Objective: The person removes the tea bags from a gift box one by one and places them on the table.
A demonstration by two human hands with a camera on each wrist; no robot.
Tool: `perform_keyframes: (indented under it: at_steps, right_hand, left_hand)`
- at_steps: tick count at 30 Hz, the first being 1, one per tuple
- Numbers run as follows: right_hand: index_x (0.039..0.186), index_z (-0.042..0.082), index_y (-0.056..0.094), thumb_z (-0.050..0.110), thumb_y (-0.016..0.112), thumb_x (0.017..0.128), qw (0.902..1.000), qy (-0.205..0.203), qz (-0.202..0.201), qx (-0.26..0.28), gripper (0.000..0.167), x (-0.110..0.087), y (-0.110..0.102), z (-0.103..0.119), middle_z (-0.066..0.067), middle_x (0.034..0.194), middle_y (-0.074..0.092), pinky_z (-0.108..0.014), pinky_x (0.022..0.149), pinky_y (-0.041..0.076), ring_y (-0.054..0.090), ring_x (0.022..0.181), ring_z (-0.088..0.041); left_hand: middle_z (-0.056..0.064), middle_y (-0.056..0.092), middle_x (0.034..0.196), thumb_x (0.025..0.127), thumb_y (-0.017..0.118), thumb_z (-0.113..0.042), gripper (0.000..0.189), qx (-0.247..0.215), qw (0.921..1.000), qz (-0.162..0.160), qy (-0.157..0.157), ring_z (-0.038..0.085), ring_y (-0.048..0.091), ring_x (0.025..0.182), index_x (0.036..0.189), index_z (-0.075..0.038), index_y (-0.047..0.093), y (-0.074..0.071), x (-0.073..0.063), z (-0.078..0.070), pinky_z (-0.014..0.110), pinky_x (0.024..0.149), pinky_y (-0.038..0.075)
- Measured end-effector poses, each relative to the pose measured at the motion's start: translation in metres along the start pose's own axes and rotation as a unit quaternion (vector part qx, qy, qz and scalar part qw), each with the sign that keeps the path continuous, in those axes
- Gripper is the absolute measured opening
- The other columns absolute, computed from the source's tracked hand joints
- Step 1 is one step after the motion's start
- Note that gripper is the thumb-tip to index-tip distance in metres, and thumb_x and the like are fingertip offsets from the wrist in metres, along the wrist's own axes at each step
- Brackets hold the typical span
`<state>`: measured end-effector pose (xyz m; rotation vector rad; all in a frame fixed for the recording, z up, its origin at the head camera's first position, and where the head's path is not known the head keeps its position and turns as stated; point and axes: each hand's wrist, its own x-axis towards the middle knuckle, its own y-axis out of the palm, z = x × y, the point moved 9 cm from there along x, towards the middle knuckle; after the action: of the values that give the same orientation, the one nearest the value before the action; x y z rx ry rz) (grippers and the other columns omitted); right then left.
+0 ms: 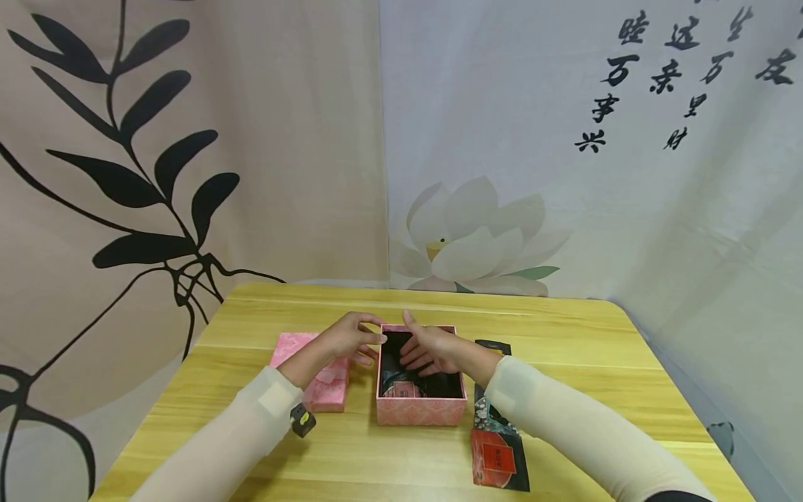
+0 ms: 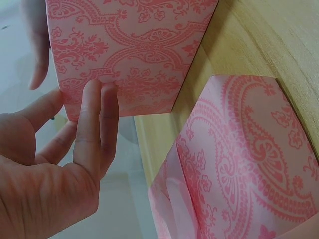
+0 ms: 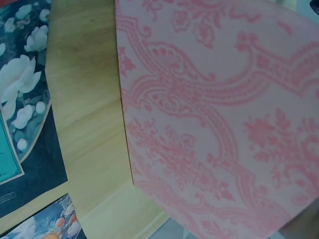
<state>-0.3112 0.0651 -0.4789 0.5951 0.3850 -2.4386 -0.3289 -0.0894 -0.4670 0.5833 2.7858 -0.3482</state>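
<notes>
A pink patterned box (image 1: 422,411) stands uncovered on the table, dark inside, with a black pouch with a reddish label (image 1: 404,389) in it. My left hand (image 1: 354,339) is at the box's left wall; in the left wrist view, fairly straight fingers (image 2: 89,119) touch the outer side near the edge. Over the box opening, my right hand (image 1: 434,348) reaches in from the right, thumb raised and fingers loosely bent, with nothing seen in its grasp. In the right wrist view, the box's patterned side (image 3: 214,114) hides most of that hand.
The pink box lid (image 1: 329,390) lies left of the box, partly under my left forearm. To the right lie several flat pouches: a black and red one (image 1: 498,457) in front, a floral dark one (image 3: 25,94) behind it. A patterned curtain (image 1: 314,139) hangs behind the table.
</notes>
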Motion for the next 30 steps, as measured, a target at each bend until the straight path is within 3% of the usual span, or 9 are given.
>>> perform_keyframes:
  at_steps: [11,16,20,25,30]
  right_hand:
    - [0.127,-0.008,0.066,0.069,0.025,0.105,0.9982,0.0,-0.022,-0.056,0.09,-0.0001,0.0009,0.0012,-0.022,0.121,0.072,-0.06,0.106,0.048,0.067,0.116,-0.037]
    - [0.124,-0.004,0.07,0.042,0.043,0.111,0.9961,-0.005,-0.014,-0.087,0.054,0.0005,0.0021,0.0025,-0.019,0.12,0.074,-0.063,0.107,0.045,0.066,0.12,-0.035]
    - [0.12,-0.003,0.073,0.013,0.063,0.103,0.9941,-0.01,-0.006,-0.108,0.025,0.0021,0.0036,0.0021,-0.016,0.124,0.072,-0.062,0.107,0.047,0.064,0.124,-0.034]
    - [0.115,-0.001,0.075,0.004,0.073,0.094,0.9927,-0.013,-0.008,-0.12,0.022,0.003,0.0041,0.0016,-0.012,0.12,0.074,-0.058,0.101,0.053,0.063,0.123,-0.032]
    - [0.11,0.0,0.076,0.0,0.075,0.091,0.9941,-0.003,-0.004,-0.109,0.019,0.003,0.0058,-0.0008,-0.007,0.104,0.076,-0.051,0.095,0.056,0.067,0.108,-0.023]
  left_hand:
    - [0.026,0.061,0.119,0.1,0.068,-0.008,0.044,0.008,1.0,0.0,0.002,0.025,0.073,0.076,0.141,0.003,0.054,-0.0005,0.0007,-0.0002,0.047,0.072,0.065]
    - [0.027,0.06,0.122,0.1,0.067,-0.008,0.045,0.0,1.0,0.002,-0.001,0.025,0.073,0.075,0.142,0.002,0.053,-0.0006,0.0019,0.0014,0.047,0.073,0.065]
    - [0.026,0.06,0.122,0.101,0.068,-0.009,0.044,0.0,1.0,0.004,0.0,0.024,0.073,0.076,0.141,0.002,0.054,-0.0005,0.0018,0.0012,0.045,0.072,0.065]
    - [0.026,0.059,0.123,0.101,0.067,-0.009,0.044,0.002,1.0,0.003,-0.001,0.025,0.073,0.077,0.141,0.001,0.054,-0.0014,0.0017,0.0015,0.044,0.072,0.065]
    - [0.027,0.06,0.124,0.101,0.067,-0.01,0.044,0.006,1.0,0.001,-0.002,0.025,0.074,0.077,0.141,0.001,0.054,-0.0014,0.002,0.0023,0.047,0.074,0.065]
